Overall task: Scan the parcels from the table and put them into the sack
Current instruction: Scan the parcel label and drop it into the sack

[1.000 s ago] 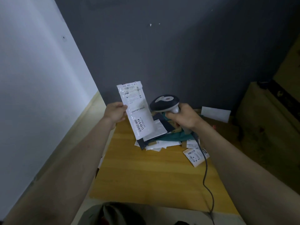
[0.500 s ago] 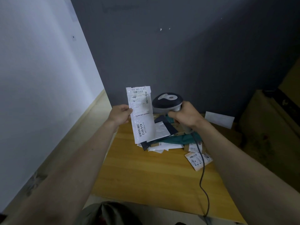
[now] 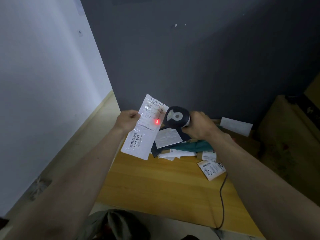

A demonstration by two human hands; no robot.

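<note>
My left hand pinches the left edge of a white padded parcel, holding it up above the wooden table. My right hand grips a dark corded barcode scanner, which points at the parcel. A red light spot glows on the parcel's label just left of the scanner head. A pile of parcels, white, dark blue and teal, lies on the table behind my hands. A small white labelled parcel lies apart at the right. The grey sack's mouth shows at the bottom edge.
The scanner's cable runs over the table's right front corner. A white envelope leans at the dark back wall. A brown cardboard box stands to the right. The white wall and floor strip lie to the left.
The parcel has tilted, its top leaning right toward the scanner. The scanner head has come close to the label, and a red light spot now shows on it.
</note>
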